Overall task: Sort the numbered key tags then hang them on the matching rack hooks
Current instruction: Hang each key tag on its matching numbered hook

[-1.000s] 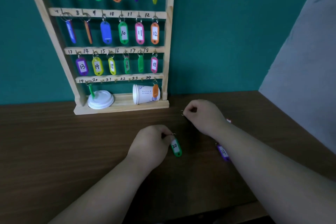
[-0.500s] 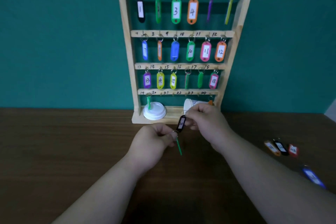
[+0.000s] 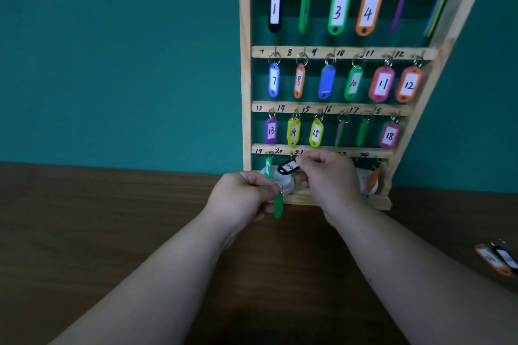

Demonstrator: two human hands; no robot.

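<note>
Pinching the black tag marked 20 (image 3: 288,167) between curled thumb and fingers, the person's right hand (image 3: 328,179) holds it tilted almost flat just under the bottom rail of the wooden rack (image 3: 245,64). The tag's ring is up at the hook beside the handwritten 20, but whether the ring sits over the hook cannot be told. The left hand (image 3: 241,196), just beside the right and a little lower, pinches the ring of a green tag (image 3: 278,206), which hangs edge-on over the table, its number out of sight.

Between the two hands, the green tag 19 (image 3: 268,167) hangs from the first hook of the bottom rail, in front of a white lid (image 3: 287,183) resting on the rack's base. At the far end of that rail an orange tag (image 3: 374,178) hangs blurred before a paper cup (image 3: 364,180) that is mostly hidden by the right hand. The three rails above carry six tags each, under the numbers 1 to 18, several turned edge-on so that their labels cannot be read.

The rack stands on a dark wooden table (image 3: 112,232) against a teal wall (image 3: 112,50). Near the table's right edge, well apart from the rack, an orange loose tag (image 3: 489,259) and a black loose tag (image 3: 506,258) lie side by side, their numbers too blurred to read
</note>
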